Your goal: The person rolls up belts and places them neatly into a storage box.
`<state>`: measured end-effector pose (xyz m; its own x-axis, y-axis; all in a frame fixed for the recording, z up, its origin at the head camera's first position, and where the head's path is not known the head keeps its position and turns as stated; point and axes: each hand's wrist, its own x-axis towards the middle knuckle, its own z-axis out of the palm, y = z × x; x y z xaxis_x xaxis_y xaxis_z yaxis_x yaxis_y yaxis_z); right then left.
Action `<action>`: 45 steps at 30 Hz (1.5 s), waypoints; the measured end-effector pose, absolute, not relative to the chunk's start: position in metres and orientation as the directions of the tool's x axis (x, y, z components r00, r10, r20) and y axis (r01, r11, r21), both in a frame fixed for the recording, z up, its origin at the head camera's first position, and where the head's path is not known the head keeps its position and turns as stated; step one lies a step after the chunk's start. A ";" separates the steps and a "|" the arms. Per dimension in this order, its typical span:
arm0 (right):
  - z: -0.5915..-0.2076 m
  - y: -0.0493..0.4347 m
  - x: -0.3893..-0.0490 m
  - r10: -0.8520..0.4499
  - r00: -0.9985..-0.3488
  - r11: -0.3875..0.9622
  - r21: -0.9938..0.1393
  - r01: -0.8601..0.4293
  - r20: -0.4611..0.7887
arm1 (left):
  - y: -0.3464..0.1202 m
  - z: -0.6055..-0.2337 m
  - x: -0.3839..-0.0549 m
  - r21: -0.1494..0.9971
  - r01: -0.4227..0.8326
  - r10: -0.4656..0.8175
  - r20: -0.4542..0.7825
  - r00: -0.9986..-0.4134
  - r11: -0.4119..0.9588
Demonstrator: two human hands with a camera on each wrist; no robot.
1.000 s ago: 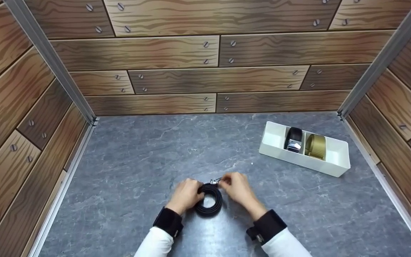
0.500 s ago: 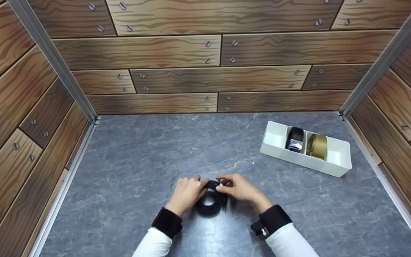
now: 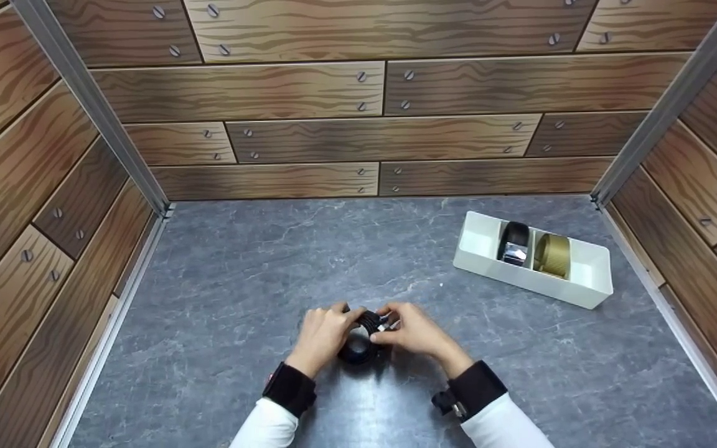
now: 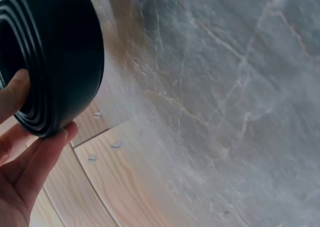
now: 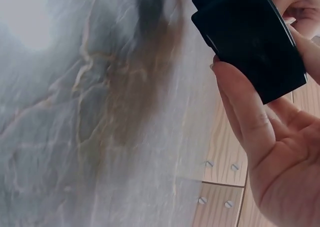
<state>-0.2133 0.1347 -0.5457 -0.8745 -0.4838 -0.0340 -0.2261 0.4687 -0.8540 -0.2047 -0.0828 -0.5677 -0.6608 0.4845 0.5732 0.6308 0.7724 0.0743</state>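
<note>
A coiled black belt (image 3: 357,350) is held between both hands, tilted up on its side over the grey tabletop. My left hand (image 3: 324,331) grips it from the left; in the left wrist view the thumb reaches inside the coil (image 4: 75,57) and the fingertips press its outer edge. My right hand (image 3: 417,331) pinches the buckle end from the right. That buckle (image 5: 252,42), dark and flat in the right wrist view, sits between thumb and fingers.
At the right stands a white divided tray (image 3: 514,283). In it are a rolled black belt (image 3: 513,239) with a shiny buckle and a rolled gold belt (image 3: 553,255). Wood-patterned walls (image 3: 302,93) with metal corner posts enclose the grey tabletop (image 3: 240,267).
The right hand has gone from pinching the loose buckle end to holding it against the coil. The coil, flat at first, has been tipped up. The tray has stayed put.
</note>
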 end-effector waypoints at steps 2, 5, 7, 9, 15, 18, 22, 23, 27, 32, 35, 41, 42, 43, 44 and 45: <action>-0.544 0.133 -0.212 -0.476 -0.878 0.454 -0.868 -0.200 -0.047 | -0.082 -0.567 -0.205 0.082 0.635 0.480 0.582 -0.656 0.768; -0.541 0.131 -0.210 -0.457 -0.887 0.449 -0.876 -0.174 -0.058 | -0.082 -0.565 -0.206 0.099 0.646 0.482 0.582 -0.655 0.757; -0.540 0.128 -0.209 -0.440 -0.896 0.467 -0.867 -0.174 -0.057 | -0.081 -0.564 -0.206 0.102 0.653 0.491 0.575 -0.655 0.750; -0.539 0.124 -0.207 -0.419 -0.907 0.498 -0.847 -0.185 -0.049 | -0.081 -0.563 -0.206 0.104 0.660 0.500 0.570 -0.652 0.744; -0.539 0.119 -0.204 -0.411 -0.909 0.551 -0.814 -0.186 -0.071 | -0.080 -0.563 -0.205 0.126 0.671 0.507 0.557 -0.658 0.731; -0.540 0.118 -0.205 -0.424 -0.902 0.546 -0.818 -0.180 -0.085 | -0.080 -0.563 -0.205 0.130 0.662 0.507 0.540 -0.672 0.738; -0.541 0.118 -0.206 -0.427 -0.902 0.542 -0.817 -0.198 -0.064 | -0.079 -0.563 -0.206 0.133 0.644 0.502 0.517 -0.693 0.753; -0.541 0.118 -0.206 -0.430 -0.901 0.542 -0.813 -0.212 -0.051 | -0.079 -0.563 -0.206 0.138 0.640 0.499 0.512 -0.699 0.756; -0.544 0.117 -0.206 -0.441 -0.897 0.537 -0.799 -0.269 0.006 | -0.079 -0.562 -0.206 0.171 0.628 0.483 0.498 -0.720 0.759; -0.544 0.118 -0.207 -0.422 -0.906 0.550 -0.787 -0.281 0.029 | -0.079 -0.562 -0.207 0.252 0.609 0.450 0.479 -0.754 0.752; -0.543 0.118 -0.207 -0.408 -0.913 0.567 -0.776 -0.276 0.026 | -0.079 -0.561 -0.209 0.324 0.578 0.413 0.453 -0.790 0.749; -0.537 0.124 -0.210 -0.406 -0.913 0.587 -0.755 -0.293 0.038 | -0.079 -0.557 -0.210 0.413 0.499 0.371 0.353 -0.859 0.762; -0.535 0.126 -0.211 -0.401 -0.915 0.587 -0.756 -0.289 0.038 | -0.079 -0.557 -0.210 0.422 0.488 0.369 0.335 -0.867 0.764; -0.534 0.128 -0.212 -0.392 -0.919 0.590 -0.758 -0.279 0.033 | -0.079 -0.557 -0.210 0.430 0.478 0.367 0.319 -0.874 0.766; -0.534 0.130 -0.214 -0.378 -0.926 0.592 -0.763 -0.260 0.022 | -0.080 -0.558 -0.209 0.436 0.470 0.367 0.303 -0.880 0.767; -0.533 0.133 -0.216 -0.360 -0.933 0.600 -0.761 -0.245 0.017 | -0.081 -0.558 -0.209 0.441 0.465 0.369 0.289 -0.884 0.768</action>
